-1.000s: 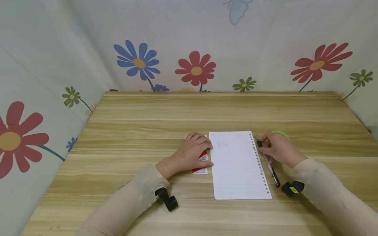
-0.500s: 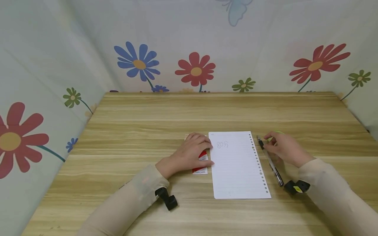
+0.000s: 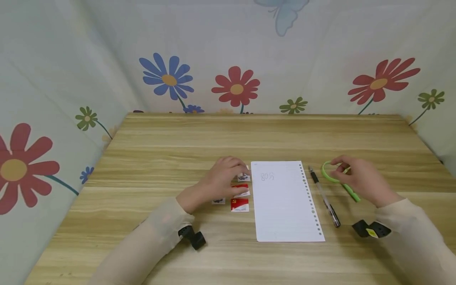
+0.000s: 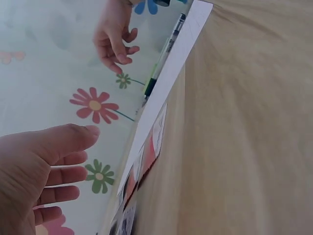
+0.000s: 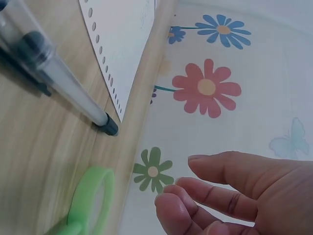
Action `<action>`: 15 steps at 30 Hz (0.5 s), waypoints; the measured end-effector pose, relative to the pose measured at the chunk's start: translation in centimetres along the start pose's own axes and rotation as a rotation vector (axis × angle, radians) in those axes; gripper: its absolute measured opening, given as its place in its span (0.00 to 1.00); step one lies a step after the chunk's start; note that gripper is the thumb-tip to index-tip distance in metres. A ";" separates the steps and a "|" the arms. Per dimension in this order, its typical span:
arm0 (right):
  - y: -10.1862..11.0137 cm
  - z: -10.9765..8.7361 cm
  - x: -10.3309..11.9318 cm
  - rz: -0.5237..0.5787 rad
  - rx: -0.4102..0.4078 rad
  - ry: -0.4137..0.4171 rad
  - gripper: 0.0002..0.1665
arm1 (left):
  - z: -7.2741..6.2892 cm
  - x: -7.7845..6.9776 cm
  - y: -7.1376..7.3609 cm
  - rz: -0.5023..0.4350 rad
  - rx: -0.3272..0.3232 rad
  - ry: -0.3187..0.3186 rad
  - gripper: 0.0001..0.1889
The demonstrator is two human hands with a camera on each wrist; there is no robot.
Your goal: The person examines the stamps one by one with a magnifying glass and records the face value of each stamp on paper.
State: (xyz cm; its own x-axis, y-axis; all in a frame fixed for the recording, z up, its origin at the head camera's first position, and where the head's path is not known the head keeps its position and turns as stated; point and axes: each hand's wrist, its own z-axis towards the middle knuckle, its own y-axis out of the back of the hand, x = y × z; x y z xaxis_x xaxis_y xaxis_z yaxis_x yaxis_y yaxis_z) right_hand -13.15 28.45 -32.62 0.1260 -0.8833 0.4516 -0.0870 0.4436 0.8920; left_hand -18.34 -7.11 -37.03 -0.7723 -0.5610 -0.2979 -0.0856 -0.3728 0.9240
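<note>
My left hand (image 3: 217, 182) hovers over several small stamp-like pictures (image 3: 240, 205), some red and white, partly hidden beneath it. Its fingers are loosely bent and hold nothing, as the left wrist view confirms. To their right lies a lined sheet of paper (image 3: 286, 209) with punched holes and handwriting near its top. A clear pen (image 3: 325, 199) with black ends lies beside the sheet's right edge. Above a green magnifying glass (image 3: 351, 193), with a round rim (image 5: 80, 200) and a handle, is my right hand (image 3: 363, 180); its fingers are relaxed and grasp nothing.
The wooden table (image 3: 160, 138) reaches back to a white curtain (image 3: 306, 47) printed with flowers. A black wrist camera (image 3: 192, 237) sits on the left sleeve, and another (image 3: 371, 228) on the right one.
The right hand has drawn away from the pen to the right, uncovering the green magnifying glass. The left hand has lifted off the paper's edge and shifted left, showing more stamp-like pictures.
</note>
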 end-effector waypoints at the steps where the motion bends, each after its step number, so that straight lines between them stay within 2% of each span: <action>1: 0.0 -0.1 -0.1 -0.003 -0.006 -0.002 0.18 | -0.1 0.1 0.0 0.000 -0.001 0.002 0.19; 11: 0.2 -1.0 -1.0 -0.035 -0.059 -0.004 0.15 | -1.6 1.2 -0.1 -0.008 0.002 0.038 0.19; 15: 0.1 -1.3 -1.5 -0.031 -0.045 -0.015 0.15 | -2.1 1.3 -0.1 -0.012 -0.002 0.040 0.20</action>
State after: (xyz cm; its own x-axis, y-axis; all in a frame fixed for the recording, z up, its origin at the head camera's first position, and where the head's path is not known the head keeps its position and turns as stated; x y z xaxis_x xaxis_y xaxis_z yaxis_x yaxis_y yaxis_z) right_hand -12.09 30.03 -33.15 0.1132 -0.8989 0.4234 -0.0389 0.4218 0.9059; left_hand -18.04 -9.37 -38.05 -0.7456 -0.5853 -0.3186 -0.0939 -0.3811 0.9198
